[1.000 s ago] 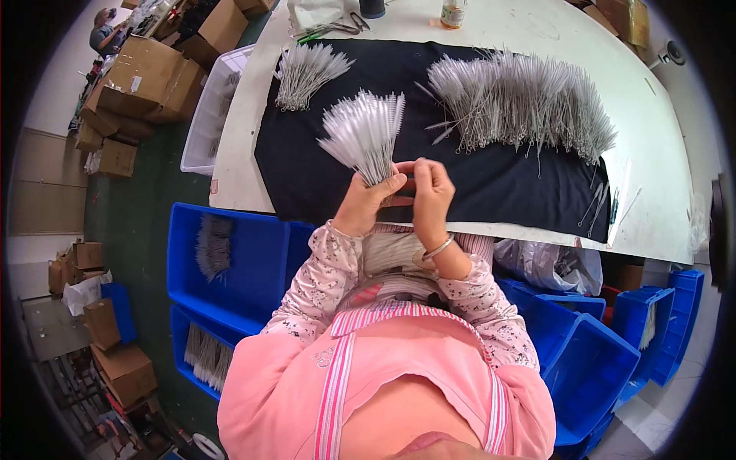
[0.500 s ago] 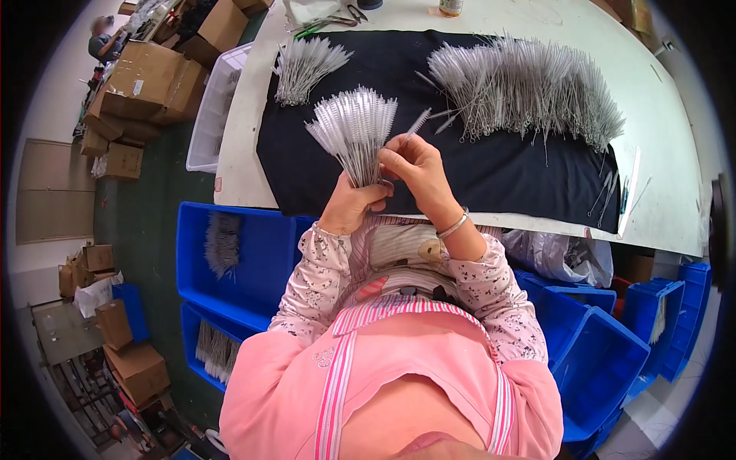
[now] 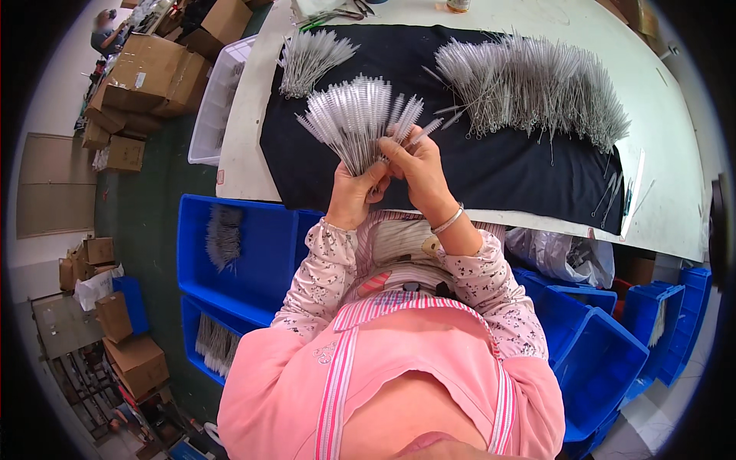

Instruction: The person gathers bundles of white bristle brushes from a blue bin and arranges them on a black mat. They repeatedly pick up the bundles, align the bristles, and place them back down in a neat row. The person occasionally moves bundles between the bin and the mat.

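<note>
My left hand (image 3: 354, 193) grips a fanned bunch of thin white bristle brushes (image 3: 354, 116) by their wire stems, held up over the black cloth (image 3: 506, 172). My right hand (image 3: 418, 170) pinches the stems of the brushes at the right side of the fan. A large heap of loose brushes (image 3: 537, 88) lies on the cloth to the right. A smaller bundle of brushes (image 3: 310, 57) lies at the cloth's far left corner.
The cloth covers a white table (image 3: 675, 153). Blue bins (image 3: 245, 253) holding brushes stand at the left of my lap, more blue bins (image 3: 606, 345) at the right. Cardboard boxes (image 3: 149, 73) are stacked far left, beside a clear plastic tub (image 3: 218, 100).
The fanned bunch has been raised and tilted upward. My right hand has moved from the base of the bunch to the stems at its right side.
</note>
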Action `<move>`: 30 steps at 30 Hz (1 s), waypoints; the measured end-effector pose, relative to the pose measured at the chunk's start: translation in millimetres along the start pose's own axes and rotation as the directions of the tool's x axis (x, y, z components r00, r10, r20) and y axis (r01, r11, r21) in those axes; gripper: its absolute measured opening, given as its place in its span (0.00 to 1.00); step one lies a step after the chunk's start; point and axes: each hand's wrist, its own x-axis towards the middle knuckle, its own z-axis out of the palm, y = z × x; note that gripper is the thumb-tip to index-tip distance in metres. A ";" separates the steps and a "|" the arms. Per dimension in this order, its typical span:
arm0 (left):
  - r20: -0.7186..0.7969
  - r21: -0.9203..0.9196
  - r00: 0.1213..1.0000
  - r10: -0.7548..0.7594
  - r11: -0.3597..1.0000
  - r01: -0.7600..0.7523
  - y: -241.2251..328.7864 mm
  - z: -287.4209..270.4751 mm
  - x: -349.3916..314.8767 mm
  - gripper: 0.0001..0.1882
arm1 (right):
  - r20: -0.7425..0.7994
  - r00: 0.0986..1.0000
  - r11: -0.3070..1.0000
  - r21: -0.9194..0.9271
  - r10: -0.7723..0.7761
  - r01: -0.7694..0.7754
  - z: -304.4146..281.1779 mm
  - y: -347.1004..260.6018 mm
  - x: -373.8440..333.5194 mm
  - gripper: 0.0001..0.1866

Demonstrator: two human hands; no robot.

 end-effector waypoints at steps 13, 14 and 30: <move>-0.110 -0.052 0.993 0.030 0.998 -0.036 -4.5 11.6 4.7 0.09 | -0.058 0.997 0.998 -0.041 -0.049 0.047 -6.8 10.4 3.9 0.07; -0.106 -0.048 0.994 0.028 0.998 -0.034 -4.4 10.7 5.1 0.10 | -0.062 0.997 0.998 -0.053 -0.045 0.041 -5.0 8.9 3.5 0.07; -0.141 0.002 0.988 0.064 0.998 -0.064 -13.4 26.0 17.4 0.11 | -0.088 0.994 0.997 -0.033 -0.071 0.069 -21.3 9.0 14.2 0.08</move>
